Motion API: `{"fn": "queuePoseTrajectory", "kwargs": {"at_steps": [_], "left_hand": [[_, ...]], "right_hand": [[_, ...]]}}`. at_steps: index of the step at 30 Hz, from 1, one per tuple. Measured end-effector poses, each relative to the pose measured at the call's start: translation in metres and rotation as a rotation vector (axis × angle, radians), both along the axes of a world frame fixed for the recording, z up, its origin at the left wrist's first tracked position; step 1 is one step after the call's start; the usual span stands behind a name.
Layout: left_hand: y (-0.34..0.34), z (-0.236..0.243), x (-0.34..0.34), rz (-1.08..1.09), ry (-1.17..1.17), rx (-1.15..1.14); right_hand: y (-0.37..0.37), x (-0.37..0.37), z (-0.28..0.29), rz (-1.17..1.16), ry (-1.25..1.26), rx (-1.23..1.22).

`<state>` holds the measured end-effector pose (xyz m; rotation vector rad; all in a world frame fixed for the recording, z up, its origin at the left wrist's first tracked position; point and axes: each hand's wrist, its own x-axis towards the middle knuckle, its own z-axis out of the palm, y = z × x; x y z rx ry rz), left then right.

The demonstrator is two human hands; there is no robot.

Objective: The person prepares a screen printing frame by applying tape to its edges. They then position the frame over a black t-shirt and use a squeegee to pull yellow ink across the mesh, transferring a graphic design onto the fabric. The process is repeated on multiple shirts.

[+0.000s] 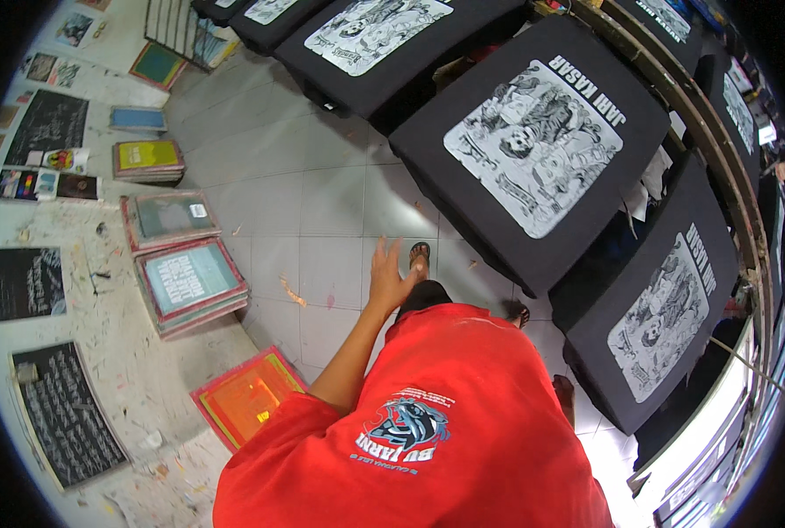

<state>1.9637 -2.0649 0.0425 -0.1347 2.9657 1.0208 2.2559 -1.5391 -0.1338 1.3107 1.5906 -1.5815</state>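
Your left hand (389, 280) hangs fingers spread wide, empty; right hand unseen; reach steadily toward the black printed shirt board (533, 150) at one o'clock.

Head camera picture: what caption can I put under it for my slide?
Left hand hangs open over grey tiled floor, beside black printed T-shirts on boards and stacked framed printing screens.

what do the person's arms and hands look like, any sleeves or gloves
Only the left hand and its forearm show: bare, no glove, watch or ring visible. The upper arm is covered by the short sleeve of a red T-shirt with a blue-and-white printed emblem. The right hand is out of view.
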Motion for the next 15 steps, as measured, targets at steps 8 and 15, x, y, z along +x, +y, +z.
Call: {"fn": "queuePoseTrajectory", "kwargs": {"at_steps": [8, 15], "left_hand": [[-0.089, 0.057, -0.160, -0.352, 0.274, -0.078], [-0.097, 0.050, -0.212, -0.511, 0.289, -0.048]], "right_hand": [[-0.164, -0.041, 0.070, 0.200, 0.011, 0.201], [-0.251, -0.108, 0.128, 0.315, 0.100, 0.346]]}}
